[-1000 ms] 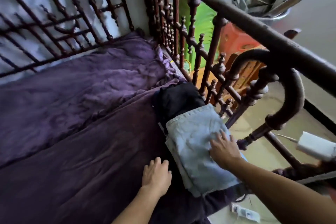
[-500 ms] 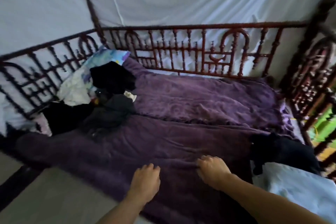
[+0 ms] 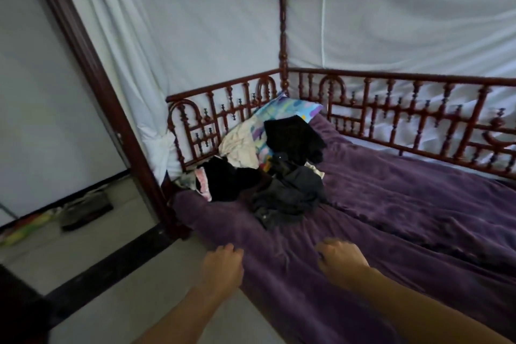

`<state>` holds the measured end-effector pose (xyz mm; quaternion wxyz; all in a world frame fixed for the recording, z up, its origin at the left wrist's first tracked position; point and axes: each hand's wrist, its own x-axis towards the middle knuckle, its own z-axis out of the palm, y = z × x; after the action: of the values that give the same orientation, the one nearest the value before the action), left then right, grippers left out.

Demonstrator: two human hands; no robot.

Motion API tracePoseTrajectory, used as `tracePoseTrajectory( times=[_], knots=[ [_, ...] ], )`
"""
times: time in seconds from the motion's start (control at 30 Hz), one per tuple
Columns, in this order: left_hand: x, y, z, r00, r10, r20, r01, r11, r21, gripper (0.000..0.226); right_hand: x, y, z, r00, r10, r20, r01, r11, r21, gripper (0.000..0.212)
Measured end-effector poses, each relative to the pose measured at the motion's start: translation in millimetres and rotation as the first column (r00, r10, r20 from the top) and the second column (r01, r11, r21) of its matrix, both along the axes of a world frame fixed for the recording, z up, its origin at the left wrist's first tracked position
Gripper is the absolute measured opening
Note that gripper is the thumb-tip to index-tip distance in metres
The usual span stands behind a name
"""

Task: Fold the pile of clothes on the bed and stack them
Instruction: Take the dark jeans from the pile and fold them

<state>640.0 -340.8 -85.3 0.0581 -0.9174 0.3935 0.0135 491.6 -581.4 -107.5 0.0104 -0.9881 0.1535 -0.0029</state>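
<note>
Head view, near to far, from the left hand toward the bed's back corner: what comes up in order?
left hand → dark grey garment → black garment on the pillow → patterned pillow → corner post

We record an unfolded pile of clothes (image 3: 282,176), mostly dark, at centre frame on the purple bedspread (image 3: 405,204), against a patterned pillow (image 3: 290,107). At lower centre, the left hand (image 3: 222,268) and right hand (image 3: 342,260) are at the bedspread's near edge, fingers loosely curled, holding nothing.
</note>
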Motion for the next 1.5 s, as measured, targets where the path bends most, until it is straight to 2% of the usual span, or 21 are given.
tracePoseTrajectory(
  times=[0.23, 0.37, 0.63, 0.87, 1.0, 1.13, 1.23, 1.4, 1.43, 1.5],
  knots=[
    [90, 27, -7, 0.999, 0.002, -0.048, -0.005, 0.998, -0.059, 0.032, 100, 2, -9, 0.997, 0.022, -0.068, -0.022, 1.0, 0.001, 0.035],
    [142, 18, -19, 0.997, -0.012, -0.071, 0.009, 0.999, -0.043, 0.03, 150, -15, -33, 0.996, 0.008, -0.089, -0.004, 0.999, 0.047, 0.032],
    [284, -56, -40, 0.993, -0.056, -0.1, 0.062, 0.996, 0.068, 0.027, 267, -80, -100, 0.976, -0.116, -0.185, 0.145, 0.978, 0.151, 0.033],
    [385, -119, -51, 0.983, -0.082, -0.162, 0.091, 0.994, 0.054, 0.026, 356, -118, -113, 0.931, -0.21, -0.299, 0.275, 0.941, 0.196, 0.034],
    [435, -158, -70, 0.955, -0.183, -0.233, 0.191, 0.982, 0.01, 0.025, 397, -145, -115, 0.914, -0.292, -0.28, 0.358, 0.907, 0.223, 0.034],
    [487, -199, -99, 0.912, -0.268, -0.311, 0.286, 0.958, 0.012, 0.02, 432, -171, -124, 0.856, -0.43, -0.286, 0.5, 0.828, 0.253, 0.035],
    [527, -228, -120, 0.876, -0.318, -0.364, 0.342, 0.94, 0.003, 0.022, 466, -185, -141, 0.79, -0.535, -0.3, 0.611, 0.729, 0.307, 0.038],
    [591, -271, -159, 0.813, -0.37, -0.45, 0.412, 0.911, -0.004, 0.024, 531, -207, -183, 0.69, -0.625, -0.365, 0.724, 0.582, 0.371, 0.073],
    [602, -277, -167, 0.806, -0.366, -0.465, 0.414, 0.91, 0.002, 0.023, 541, -208, -191, 0.653, -0.647, -0.394, 0.756, 0.532, 0.381, 0.072],
    [618, -290, -183, 0.786, -0.378, -0.49, 0.442, 0.897, 0.017, 0.023, 552, -209, -208, 0.585, -0.668, -0.46, 0.809, 0.439, 0.392, 0.053]
  ],
)
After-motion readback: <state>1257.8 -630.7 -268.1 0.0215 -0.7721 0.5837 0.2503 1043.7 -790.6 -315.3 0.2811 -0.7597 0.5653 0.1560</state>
